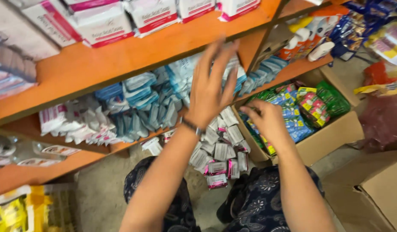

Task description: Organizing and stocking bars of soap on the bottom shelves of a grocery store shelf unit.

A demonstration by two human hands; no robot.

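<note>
Orange shelf [121,56] holds blue packets [142,103]; left hand [209,92] reaches them.

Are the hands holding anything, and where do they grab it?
Left hand is spread open against the blue and white packets on the shelf, gripping nothing. Right hand is curled over the cardboard box; any hold is hidden.

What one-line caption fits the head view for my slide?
Left hand raised to blue packets on an orange shelf; right hand reaching over a cardboard box of colourful packets.
</note>
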